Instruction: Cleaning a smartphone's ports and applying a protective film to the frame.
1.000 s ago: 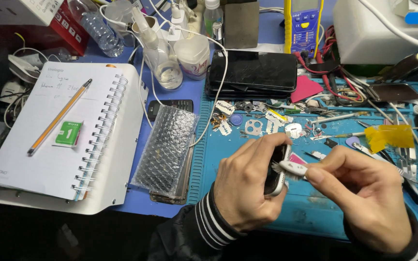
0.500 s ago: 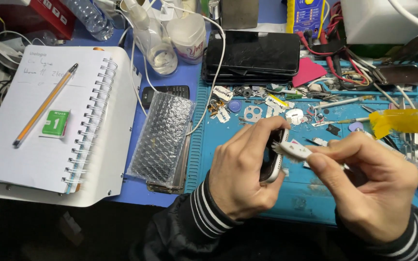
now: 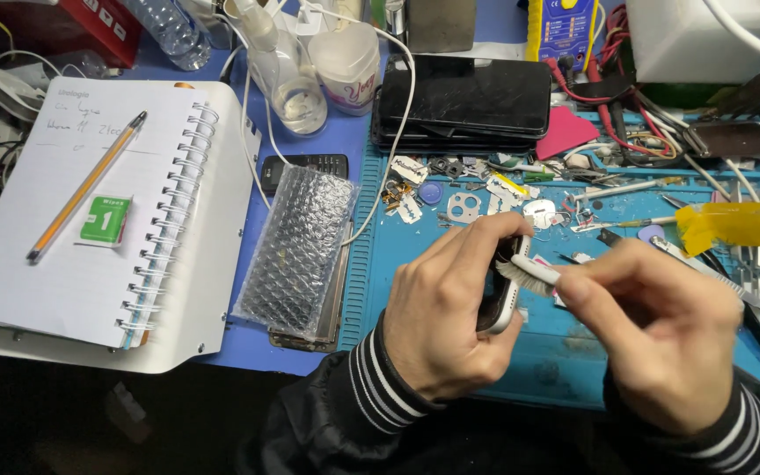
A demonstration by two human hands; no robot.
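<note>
Nearest the viewer, the left hand [image 3: 450, 317] grips a small white-edged phone [image 3: 501, 303] on edge above the blue mat [image 3: 565, 352]. The right hand [image 3: 653, 339] pinches a white brush [image 3: 529, 274] against the phone's top edge. Left of the hands, a bubble-wrap packet [image 3: 296, 251] and a spiral notebook [image 3: 90, 220] crowd the tabletop. Beyond them, small parts [image 3: 485, 189] and stacked dark phones [image 3: 468, 101] leave little open room.

The phone [image 3: 501, 295] in the hands has a white edge and a dark face, and the brush [image 3: 531, 274] against it is white with dark bristles. Both sleeves [image 3: 371, 396] are black with thin white stripes at the cuffs. The mat [image 3: 565, 347] is teal-blue on a blue surface [image 3: 349, 132]. The spiral notebook [image 3: 90, 229] is white, carrying an orange pencil [image 3: 88, 186] and a green-and-white packet [image 3: 105, 220]. Yellow tape [image 3: 721, 225] and a pink pick [image 3: 565, 132] lie farther off.
</note>
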